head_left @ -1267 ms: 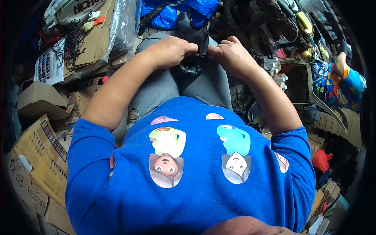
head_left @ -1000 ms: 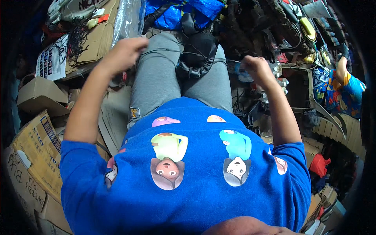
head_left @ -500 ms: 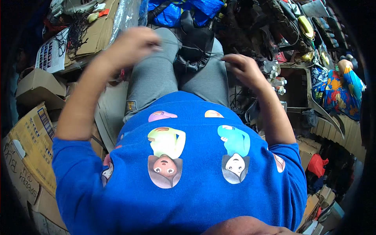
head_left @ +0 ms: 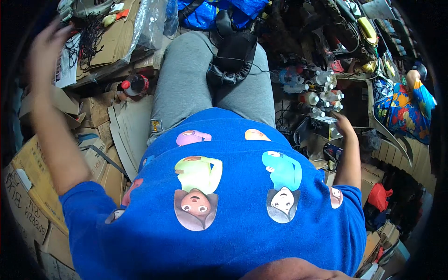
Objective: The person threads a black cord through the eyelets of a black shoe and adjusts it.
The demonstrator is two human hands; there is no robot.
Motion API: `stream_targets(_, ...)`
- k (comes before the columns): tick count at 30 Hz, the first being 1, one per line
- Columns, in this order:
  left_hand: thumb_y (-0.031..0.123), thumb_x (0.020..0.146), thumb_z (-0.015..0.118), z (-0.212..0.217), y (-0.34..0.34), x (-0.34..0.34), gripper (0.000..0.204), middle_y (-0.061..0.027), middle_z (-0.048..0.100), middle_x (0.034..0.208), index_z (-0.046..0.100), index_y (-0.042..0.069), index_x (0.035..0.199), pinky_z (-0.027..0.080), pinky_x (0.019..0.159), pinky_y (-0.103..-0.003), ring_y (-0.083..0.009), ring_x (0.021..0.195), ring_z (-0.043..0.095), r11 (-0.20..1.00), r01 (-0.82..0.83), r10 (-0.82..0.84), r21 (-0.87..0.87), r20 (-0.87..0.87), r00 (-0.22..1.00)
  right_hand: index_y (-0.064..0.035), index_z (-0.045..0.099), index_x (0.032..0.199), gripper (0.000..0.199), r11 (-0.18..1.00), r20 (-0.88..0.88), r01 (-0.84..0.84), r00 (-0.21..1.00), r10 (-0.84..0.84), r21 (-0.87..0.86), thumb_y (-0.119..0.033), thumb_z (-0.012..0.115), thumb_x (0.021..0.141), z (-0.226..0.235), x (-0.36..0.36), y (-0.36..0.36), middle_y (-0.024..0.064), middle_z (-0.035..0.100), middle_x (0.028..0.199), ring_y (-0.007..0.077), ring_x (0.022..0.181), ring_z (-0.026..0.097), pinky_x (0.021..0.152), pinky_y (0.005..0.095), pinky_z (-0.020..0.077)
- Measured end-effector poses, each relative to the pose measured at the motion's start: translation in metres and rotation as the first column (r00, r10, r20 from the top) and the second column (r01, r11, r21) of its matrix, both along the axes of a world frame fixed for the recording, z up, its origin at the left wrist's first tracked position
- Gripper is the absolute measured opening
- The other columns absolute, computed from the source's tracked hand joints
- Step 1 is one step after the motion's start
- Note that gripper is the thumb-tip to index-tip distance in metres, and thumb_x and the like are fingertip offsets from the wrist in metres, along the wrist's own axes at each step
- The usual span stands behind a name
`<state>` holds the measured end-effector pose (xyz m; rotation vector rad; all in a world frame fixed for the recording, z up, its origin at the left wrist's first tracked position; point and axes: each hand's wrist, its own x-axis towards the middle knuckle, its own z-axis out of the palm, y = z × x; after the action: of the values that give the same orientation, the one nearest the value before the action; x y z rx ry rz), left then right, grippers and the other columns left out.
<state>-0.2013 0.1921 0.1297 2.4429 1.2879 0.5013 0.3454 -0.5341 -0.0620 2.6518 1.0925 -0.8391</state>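
Observation:
A black, shiny piece with a gathered edge (head_left: 231, 58), perhaps a shoe, is held between my knees. A thin dark cord (head_left: 263, 69) crosses it and runs out to the right; its far end is lost against the clutter. Far out to the left, my left hand (head_left: 49, 46) is raised over the cardboard, smeared by motion, its fingers seemingly apart. My right hand (head_left: 344, 125) is out to the right beside a small box, its fingers drawn together at the tips. What it holds, if anything, is too small to make out.
Several plastic bottles (head_left: 322, 95) stand right of my knees. A red-capped bottle (head_left: 135, 85) lies to the left, near flat cardboard (head_left: 112, 42) and boxes (head_left: 42, 170). Blue plastic bags (head_left: 200, 17) are ahead. Tools, including a yellow-handled one (head_left: 367, 31), fill the far right.
Both hands have swept outward from beside my knees, the left up and far left, the right back and to the right. The black piece stays between my knees.

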Motion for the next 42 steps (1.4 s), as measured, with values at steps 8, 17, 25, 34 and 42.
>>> stream_targets(8,0.022,0.073,0.075,-0.1,-0.197,0.205,0.049,-0.0153,0.058,0.118,0.055,0.009,0.115,0.043,0.094,-0.037,-0.0291,0.113,0.055,0.547,0.759,-0.763,-0.353,0.162,0.626,-0.0048,0.07,0.094,0.019,0.719,-0.302,0.061,0.93,0.212,0.693,-0.005,0.071,0.075,0.089,-0.189,0.338,0.0084,0.066,0.095,0.0136,0.087,0.062,0.075,0.0274,0.0495)
stream_targets(17,0.021,0.073,0.075,-0.111,-0.188,0.233,0.029,-0.0121,0.062,0.097,0.064,0.003,0.093,0.046,0.077,-0.032,-0.0236,0.092,0.059,0.42,0.798,-0.865,-0.432,0.075,0.496,-0.0054,0.07,0.086,0.013,0.698,-0.224,-0.082,0.915,0.336,0.711,-0.001,0.07,0.074,0.078,-0.189,0.355,0.0012,0.058,0.084,0.0104,0.079,0.06,0.07,0.0248,0.0487)
stream_targets(25,0.016,0.079,0.069,-0.123,-0.182,0.233,0.035,-0.0074,0.068,0.096,0.064,0.001,0.11,0.047,0.085,-0.03,-0.016,0.091,0.062,0.179,0.763,-0.819,-0.622,0.336,0.465,-0.0135,0.072,0.09,0.019,0.571,-0.205,-0.003,0.932,0.3,0.821,-0.01,0.075,0.071,0.054,-0.205,0.343,0.0021,0.056,0.072,0.0124,0.068,0.056,0.063,0.0273,0.0467)
stream_targets(34,0.011,0.084,0.062,-0.128,-0.179,0.234,0.036,-0.0095,0.065,0.108,0.061,0.002,0.119,0.042,0.095,-0.03,-0.0167,0.101,0.059,0.104,0.734,-0.864,-0.671,0.304,0.4,-0.0142,0.071,0.088,0.014,0.567,0.046,-0.204,0.959,0.28,0.798,-0.01,0.069,0.074,0.068,-0.227,0.333,0.0069,0.059,0.08,0.0237,0.072,0.061,0.064,0.033,0.0492)
stream_targets(42,0.006,0.077,0.066,-0.109,-0.186,0.233,0.038,-0.0121,0.064,0.103,0.062,0.003,0.115,0.044,0.091,-0.032,-0.0223,0.1,0.06,0.197,0.769,-0.923,-0.609,0.15,0.355,-0.0074,0.066,0.081,0.014,0.62,0.413,-0.689,0.723,0.554,0.375,-0.003,0.053,0.077,0.11,-0.242,0.357,0.0102,0.059,0.085,0.0275,0.08,0.06,0.069,0.0385,0.0456)
